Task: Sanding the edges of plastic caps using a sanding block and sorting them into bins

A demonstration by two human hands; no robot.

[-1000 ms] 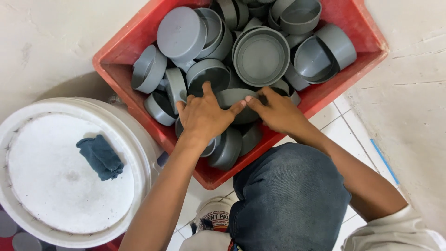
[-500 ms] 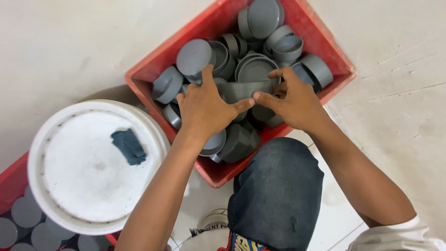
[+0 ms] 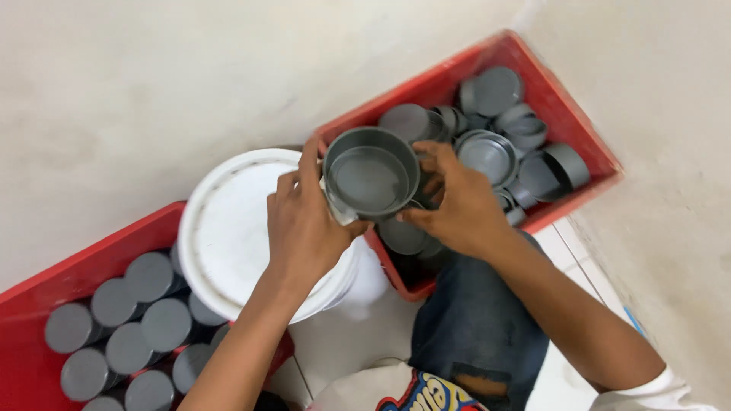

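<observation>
Both hands hold one grey plastic cap (image 3: 371,181) with its hollow side facing up, above the near-left corner of a red crate (image 3: 601,156). My left hand (image 3: 304,224) grips its left side, thumb on the rim, with a bit of white material pinched under the fingers. On the right side, my right hand (image 3: 453,202) closes its fingers around the cap's edge. Inside the crate lie several more loose grey caps (image 3: 487,156), some hollow side up, some flat side up.
A white bucket with its lid (image 3: 228,228) stands under my left hand. At the lower left a second red crate (image 3: 46,281) holds several grey caps stacked flat side up. My knee in dark jeans (image 3: 480,327) is below the right hand. The floor is pale concrete.
Both hands have lifted a grey cap out of the pile and turned it hollow side up. The view has shifted, bringing the left crate into sight. The blue cloth on the lid is hidden.
</observation>
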